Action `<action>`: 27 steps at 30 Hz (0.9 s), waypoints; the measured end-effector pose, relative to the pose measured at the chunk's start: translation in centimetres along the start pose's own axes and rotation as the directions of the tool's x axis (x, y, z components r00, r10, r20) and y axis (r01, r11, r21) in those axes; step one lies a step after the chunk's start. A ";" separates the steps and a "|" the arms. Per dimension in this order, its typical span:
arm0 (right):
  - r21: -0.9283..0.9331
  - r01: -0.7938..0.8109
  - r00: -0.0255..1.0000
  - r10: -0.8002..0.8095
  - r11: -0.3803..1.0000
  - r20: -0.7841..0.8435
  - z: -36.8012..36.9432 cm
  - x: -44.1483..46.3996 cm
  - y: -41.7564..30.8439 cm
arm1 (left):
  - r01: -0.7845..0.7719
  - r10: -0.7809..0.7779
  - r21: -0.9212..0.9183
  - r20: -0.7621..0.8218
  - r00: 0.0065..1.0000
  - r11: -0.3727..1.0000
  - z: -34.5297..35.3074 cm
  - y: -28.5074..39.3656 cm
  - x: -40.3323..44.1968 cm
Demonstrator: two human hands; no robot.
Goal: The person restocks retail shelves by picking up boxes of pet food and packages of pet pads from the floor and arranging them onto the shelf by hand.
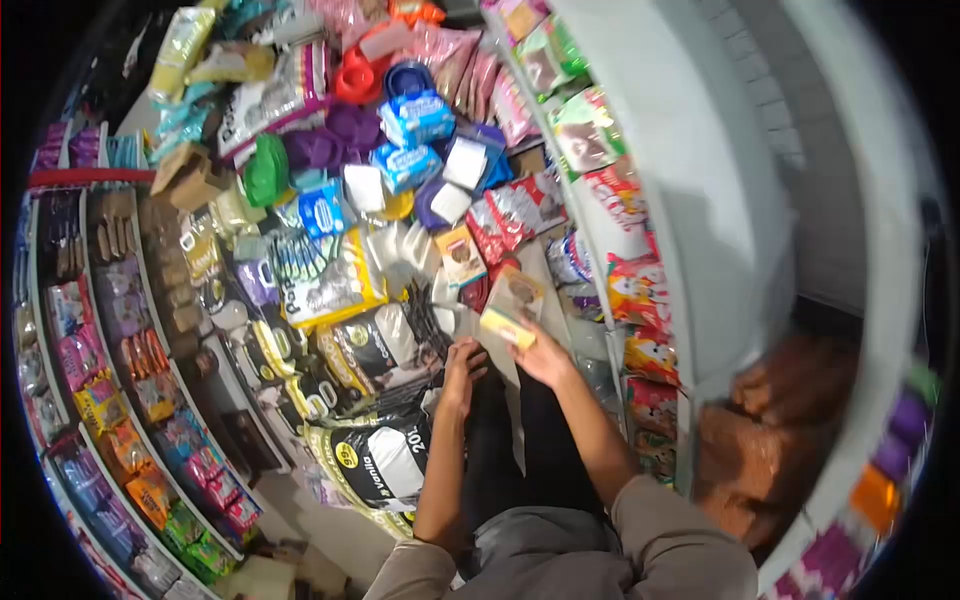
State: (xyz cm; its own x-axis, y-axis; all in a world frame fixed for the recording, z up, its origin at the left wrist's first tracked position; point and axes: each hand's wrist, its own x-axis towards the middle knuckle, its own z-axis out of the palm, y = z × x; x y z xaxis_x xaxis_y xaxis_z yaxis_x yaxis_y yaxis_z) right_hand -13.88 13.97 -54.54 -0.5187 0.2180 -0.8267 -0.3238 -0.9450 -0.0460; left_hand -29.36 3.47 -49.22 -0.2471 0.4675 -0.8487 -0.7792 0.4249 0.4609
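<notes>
Downward, both forearms, right fingers [524,340] round a box [510,306]

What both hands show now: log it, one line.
right hand: holding rectangular yellow-edged carton | left hand: half-curled, grip unclear | ahead: orange-and-white rectangular box

The pale floor [345,530] is showing at the near left, and a crowded pile is spreading beyond it. Near in the pile, a large bag marked "Vanilla" [385,465] is lying beside other bulky bags. Farther back, blue packets [415,118], purple bowls [350,128] and a green tub [265,170] are sitting jumbled together. At the left, shelves [80,428] are carrying rows of colorful packets [100,402]; at the right, another shelf [684,400] is holding red packets [615,205].
</notes>
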 end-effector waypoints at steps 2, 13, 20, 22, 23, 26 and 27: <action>-0.065 0.140 0.982 -0.130 0.988 0.140 5.3 -10.2 1.7 | -0.086 0.086 -0.009 0.231 0.969 0.996 0.8 2.6 -3.8; -0.412 0.911 0.294 -0.736 0.022 0.610 16.5 -44.3 3.2 | -0.829 0.338 -0.122 0.937 0.085 0.546 12.5 16.1 -33.9; -0.329 0.712 -0.317 -0.702 -0.620 0.638 13.3 -61.7 8.1 | -0.657 0.475 -0.632 0.763 -0.437 0.411 21.3 12.1 -48.9; -0.267 0.677 -0.444 -0.670 -0.685 0.594 11.7 -65.7 9.2 | -0.593 0.489 -0.735 0.670 -0.559 0.329 23.4 10.7 -52.8; -0.262 0.667 -0.450 -0.657 -0.698 0.605 11.0 -67.3 9.8 | -0.635 0.446 -0.736 0.662 -0.602 0.234 24.0 10.3 -55.1; -0.288 0.441 -0.711 -0.526 -0.850 0.467 9.9 -72.6 11.1 | -0.613 0.443 -0.784 0.585 -0.679 0.095 27.3 8.7 -61.3; -0.309 0.352 -0.790 -0.458 -0.883 0.408 10.7 -74.5 12.1 | -0.571 0.485 -0.818 0.528 -0.697 0.069 28.4 7.9 -63.1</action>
State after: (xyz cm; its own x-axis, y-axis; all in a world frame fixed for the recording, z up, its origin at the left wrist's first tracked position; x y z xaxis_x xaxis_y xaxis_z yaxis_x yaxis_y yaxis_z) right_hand 12.37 -11.10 12.50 0.2351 0.3601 0.9028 0.3479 0.8361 -0.4241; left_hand -3.58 -0.67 15.32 0.0986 0.2895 0.9521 -0.3836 -0.8718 0.3048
